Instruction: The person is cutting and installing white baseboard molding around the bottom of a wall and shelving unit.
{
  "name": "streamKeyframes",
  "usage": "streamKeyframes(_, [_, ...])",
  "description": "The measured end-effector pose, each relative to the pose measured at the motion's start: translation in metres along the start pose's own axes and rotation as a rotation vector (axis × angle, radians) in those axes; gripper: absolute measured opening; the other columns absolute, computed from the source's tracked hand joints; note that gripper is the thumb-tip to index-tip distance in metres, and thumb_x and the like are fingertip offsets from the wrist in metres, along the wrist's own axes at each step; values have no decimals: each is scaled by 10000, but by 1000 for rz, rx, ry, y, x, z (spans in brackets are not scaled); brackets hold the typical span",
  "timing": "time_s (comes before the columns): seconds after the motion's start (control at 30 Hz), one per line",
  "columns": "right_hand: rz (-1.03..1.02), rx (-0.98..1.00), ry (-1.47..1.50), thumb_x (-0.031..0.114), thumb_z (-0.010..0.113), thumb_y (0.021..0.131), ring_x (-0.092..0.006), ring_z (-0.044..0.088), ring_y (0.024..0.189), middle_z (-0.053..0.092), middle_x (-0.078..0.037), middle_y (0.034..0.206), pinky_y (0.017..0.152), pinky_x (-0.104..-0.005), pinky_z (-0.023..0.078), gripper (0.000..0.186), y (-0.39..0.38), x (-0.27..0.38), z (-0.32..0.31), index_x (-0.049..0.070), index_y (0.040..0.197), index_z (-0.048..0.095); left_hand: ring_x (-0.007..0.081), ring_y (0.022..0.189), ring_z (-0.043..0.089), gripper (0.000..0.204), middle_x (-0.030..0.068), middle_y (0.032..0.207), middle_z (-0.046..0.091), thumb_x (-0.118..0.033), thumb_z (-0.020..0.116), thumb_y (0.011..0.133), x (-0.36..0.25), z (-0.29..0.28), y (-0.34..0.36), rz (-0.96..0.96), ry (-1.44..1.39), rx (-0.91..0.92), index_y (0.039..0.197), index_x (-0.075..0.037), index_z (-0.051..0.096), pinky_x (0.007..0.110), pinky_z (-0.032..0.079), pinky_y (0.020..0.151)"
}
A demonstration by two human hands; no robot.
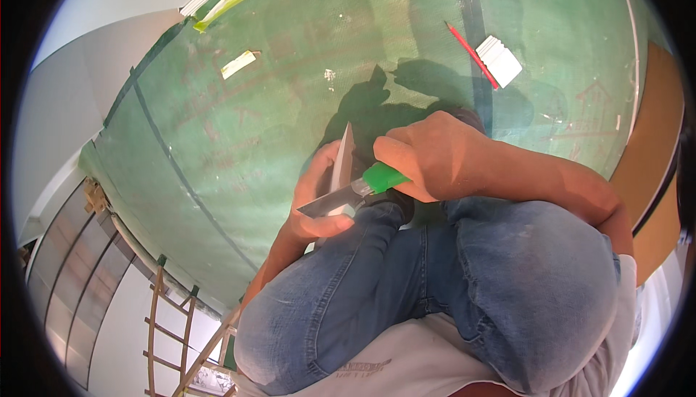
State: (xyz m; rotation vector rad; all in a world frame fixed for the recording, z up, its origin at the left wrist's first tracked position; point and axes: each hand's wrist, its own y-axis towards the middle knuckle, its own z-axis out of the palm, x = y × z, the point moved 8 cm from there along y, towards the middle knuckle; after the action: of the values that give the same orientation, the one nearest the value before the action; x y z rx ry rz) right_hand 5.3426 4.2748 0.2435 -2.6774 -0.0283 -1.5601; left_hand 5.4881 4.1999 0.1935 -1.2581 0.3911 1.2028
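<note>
My right hand [435, 156] is closed around the green handle of a utility knife [386, 178]. Its wide metal blade points left, across the palm side of my left hand [308, 192]. Between the thumb and fingers of that left hand is a pale, narrow strip [342, 166] with a pointed upper end. The blade crosses the strip's lower part; whether the two touch, I cannot tell. Both hands are held above my bent knees, and the strip's lower end is partly hidden by blade and thumb.
Green sheeting [290, 92] with dark tape bands covers the floor. Ahead to the right, a red pencil [471, 55] lies against several small white flat pieces [502, 65]. A pale scrap [239, 64] lies ahead left. A wooden ladder [168, 334] is at lower left.
</note>
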Motion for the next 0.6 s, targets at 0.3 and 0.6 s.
streamKeyframes(0.3, [-61,-20,58,145,739,747,-312,598,582,543,-97,691,475,-401,445,269,-3,4,3,55,818,496,204,1160,480,1075,98,1240,487,-466,839,605,-2,-1,0,-6,104,4,1411,57,356,332,360,990])
streamKeyframes(0.6, [34,-50,-140,152,734,751,-293,610,585,555,-83,696,478,-387,459,252,-7,-10,7,60,834,515,230,1177,475,1038,108,1260,484,-469,811,599,1,-1,-1,-67,101,-48,1399,40,389,351,352,1010])
